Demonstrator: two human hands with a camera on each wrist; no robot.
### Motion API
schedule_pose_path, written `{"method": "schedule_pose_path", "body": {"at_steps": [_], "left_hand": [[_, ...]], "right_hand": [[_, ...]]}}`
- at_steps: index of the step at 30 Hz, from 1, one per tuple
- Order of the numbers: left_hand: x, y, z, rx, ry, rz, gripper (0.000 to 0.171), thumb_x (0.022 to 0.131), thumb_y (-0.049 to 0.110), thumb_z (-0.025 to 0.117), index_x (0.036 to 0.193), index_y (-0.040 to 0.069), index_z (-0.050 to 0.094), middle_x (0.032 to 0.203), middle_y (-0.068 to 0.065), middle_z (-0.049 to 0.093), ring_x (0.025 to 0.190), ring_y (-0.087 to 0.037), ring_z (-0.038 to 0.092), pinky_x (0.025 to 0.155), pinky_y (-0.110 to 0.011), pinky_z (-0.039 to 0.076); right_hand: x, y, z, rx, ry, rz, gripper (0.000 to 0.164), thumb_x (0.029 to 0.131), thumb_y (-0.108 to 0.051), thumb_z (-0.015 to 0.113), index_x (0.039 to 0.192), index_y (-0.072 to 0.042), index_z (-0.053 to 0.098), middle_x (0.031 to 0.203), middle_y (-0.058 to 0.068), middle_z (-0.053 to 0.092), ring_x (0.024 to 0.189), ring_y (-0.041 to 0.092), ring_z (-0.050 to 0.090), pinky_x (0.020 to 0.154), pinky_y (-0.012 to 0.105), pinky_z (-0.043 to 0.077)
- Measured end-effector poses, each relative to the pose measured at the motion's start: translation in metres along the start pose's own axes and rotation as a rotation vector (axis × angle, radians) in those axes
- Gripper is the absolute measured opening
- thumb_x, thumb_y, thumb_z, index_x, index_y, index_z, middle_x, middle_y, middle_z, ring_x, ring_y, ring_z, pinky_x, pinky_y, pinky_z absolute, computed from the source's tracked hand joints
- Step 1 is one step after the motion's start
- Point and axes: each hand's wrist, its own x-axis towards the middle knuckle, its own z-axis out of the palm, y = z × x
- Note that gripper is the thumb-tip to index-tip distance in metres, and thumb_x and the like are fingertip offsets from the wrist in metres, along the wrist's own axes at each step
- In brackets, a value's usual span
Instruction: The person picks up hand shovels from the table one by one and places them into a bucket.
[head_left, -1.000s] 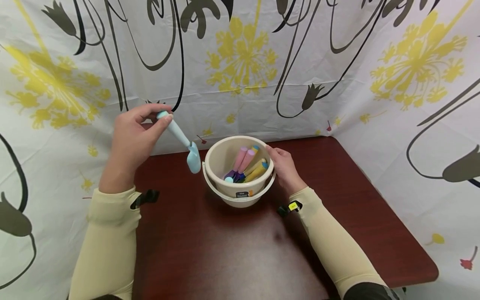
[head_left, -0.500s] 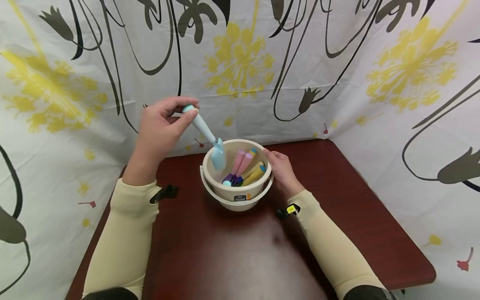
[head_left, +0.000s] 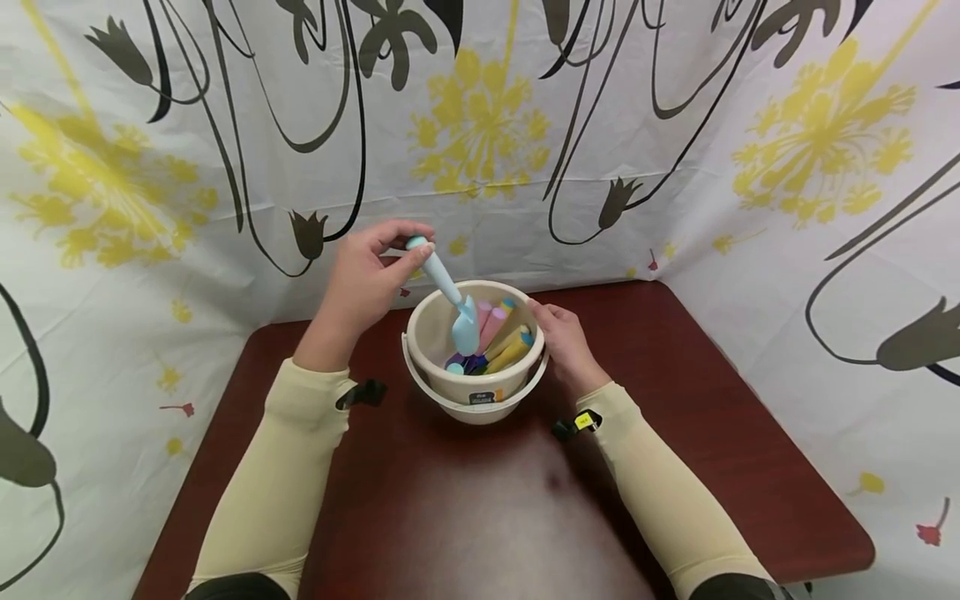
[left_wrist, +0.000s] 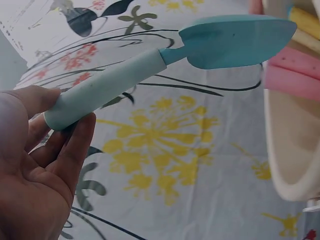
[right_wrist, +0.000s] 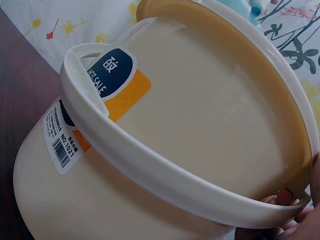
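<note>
My left hand (head_left: 363,283) pinches the top end of a light blue trowel (head_left: 444,279) between thumb and fingers. Its blade points down and overlaps the opening of a cream bucket (head_left: 442,377) in the head view. In the left wrist view the trowel (left_wrist: 110,87) shows whole, its blade beside the bucket's rim. My right hand (head_left: 562,342) grips the bucket's right rim, and in the right wrist view its fingertips (right_wrist: 285,196) show at the rim. Inside the bucket lie pink-handled tools (head_left: 493,323), yellow-handled tools (head_left: 512,352) and a light blue round end (head_left: 454,368).
The bucket's white carrying handle (head_left: 480,408) hangs down across its front. It stands towards the back of a dark red-brown table (head_left: 450,508). A white curtain (head_left: 675,208) with flower prints surrounds the table at the back and sides.
My left hand has carried the trowel rightward, from left of the bucket to over its opening. The right hand keeps its hold on the rim.
</note>
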Motion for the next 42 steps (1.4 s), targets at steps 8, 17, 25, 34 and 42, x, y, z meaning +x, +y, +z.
{"method": "schedule_pose_path", "body": {"at_steps": [8, 17, 25, 34, 42], "left_hand": [[-0.006, -0.023, 0.015, 0.008, -0.031, -0.034, 0.020, 0.105, 0.014, 0.078, 0.124, 0.005, 0.081, 0.116, -0.009, 0.079, 0.105, -0.019, 0.071, 0.096, -0.036, 0.060], [-0.016, -0.042, 0.027, 0.009, -0.098, -0.066, 0.018, 0.106, 0.019, 0.078, 0.121, 0.009, 0.081, 0.111, -0.006, 0.078, 0.103, -0.021, 0.072, 0.093, -0.042, 0.061], [-0.023, -0.049, 0.035, 0.025, -0.163, -0.140, 0.016, 0.107, 0.020, 0.078, 0.121, 0.013, 0.081, 0.114, -0.004, 0.077, 0.101, -0.024, 0.074, 0.082, -0.038, 0.060], [-0.027, -0.059, 0.045, 0.061, -0.251, -0.163, 0.016, 0.107, 0.020, 0.078, 0.120, 0.011, 0.080, 0.120, -0.004, 0.077, 0.105, -0.025, 0.074, 0.084, -0.041, 0.062], [-0.027, -0.065, 0.050, 0.079, -0.300, -0.184, 0.017, 0.107, 0.016, 0.077, 0.120, 0.006, 0.079, 0.117, -0.005, 0.075, 0.106, -0.026, 0.073, 0.087, -0.044, 0.061]], "right_hand": [[0.000, 0.002, 0.000, 0.001, 0.007, -0.006, 0.044, 0.108, -0.045, 0.072, 0.095, -0.003, 0.072, 0.081, 0.001, 0.070, 0.067, 0.010, 0.066, 0.060, 0.023, 0.057], [-0.001, 0.000, 0.001, 0.003, -0.003, 0.001, 0.047, 0.109, -0.044, 0.070, 0.099, 0.001, 0.072, 0.083, 0.003, 0.071, 0.069, 0.010, 0.068, 0.061, 0.023, 0.058], [0.000, -0.001, 0.002, 0.017, -0.002, 0.004, 0.045, 0.108, -0.044, 0.072, 0.094, -0.001, 0.071, 0.083, 0.002, 0.071, 0.069, 0.010, 0.068, 0.061, 0.024, 0.058], [0.002, 0.001, 0.001, 0.012, -0.003, 0.004, 0.046, 0.108, -0.045, 0.072, 0.092, -0.002, 0.069, 0.081, 0.002, 0.070, 0.068, 0.010, 0.067, 0.059, 0.023, 0.057], [0.003, 0.001, 0.001, 0.006, -0.003, 0.007, 0.047, 0.108, -0.046, 0.072, 0.093, -0.002, 0.070, 0.080, 0.002, 0.070, 0.066, 0.010, 0.066, 0.058, 0.023, 0.056]]}}
